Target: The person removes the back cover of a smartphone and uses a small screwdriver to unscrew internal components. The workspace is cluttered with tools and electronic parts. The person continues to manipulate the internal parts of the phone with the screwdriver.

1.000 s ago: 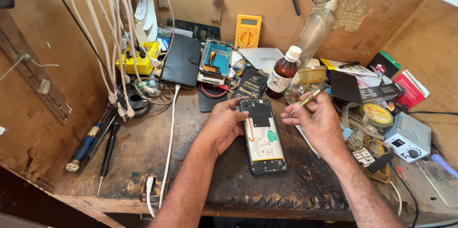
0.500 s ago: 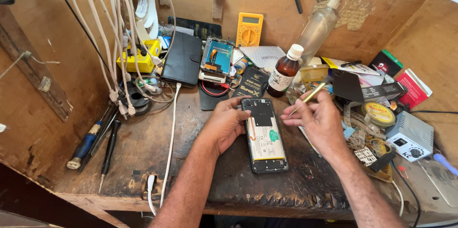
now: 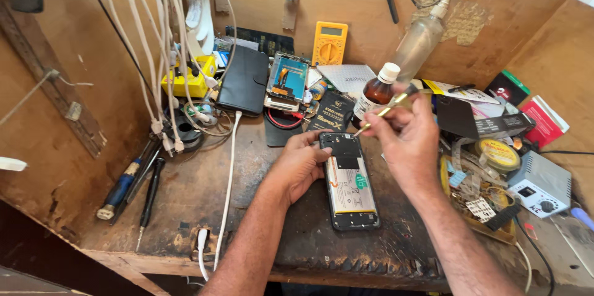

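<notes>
**Hands on an opened phone, thin tool held over its top end**

I see the right hand (image 3: pixel 408 141) w/ fingers pressed together, pinching a thin yellow-handled tool (image 3: pixel 380 114). Its dark tip points down-left, toward the phone's upper right corner; I can't tell if the tip actually touches, view's too small there. Wrist is raised above the counter (image 3: pixel 185 209), forearm coming in from bottom right.

Left hand (image 3: pixel 300 163) lies palm down on the dark mat (image 3: pixel 346 252), fingers loosely curled, tips resting against the top left edge of the opened phone (image 3: pixel 349 181). Forearm comes in from bottom centre.

The phone lies flat on the mat btwn both hands, back cover off, pale battery showing, long axis running away from me.

Behind the hands, approx at the back of the counter: a brown bottle (image 3: pixel 374 95) w/ white cap just beyond the tool, a yellow multimeter (image 3: pixel 329 43) leaning on the wooden wall, a black wallet case (image 3: pixel 244 82), and another phone part w/ a blue face (image 3: pixel 288 79). White cables (image 3: pixel 229 172) hang at left, one running across the counter to the front edge. Two screwdrivers (image 3: pixel 133 187) lie at far left.
</notes>
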